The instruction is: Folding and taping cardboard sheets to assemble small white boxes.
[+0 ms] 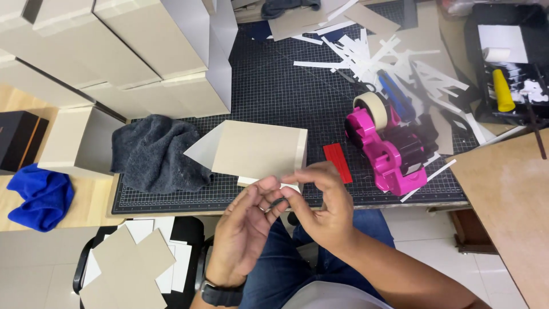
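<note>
Head view, looking down at a dark cutting mat [274, 97]. Left hand [243, 229] and right hand [320, 203] meet at the near edge of the mat, fingertips pinched together on a small dark item between them; what that item is cannot be told. Just beyond the fingers lies a beige cardboard box [257, 150], touching a grey cloth [151, 151] on its left. Right of the box, a red strip [337, 162] and a pink tape dispenser [389, 154].
</note>
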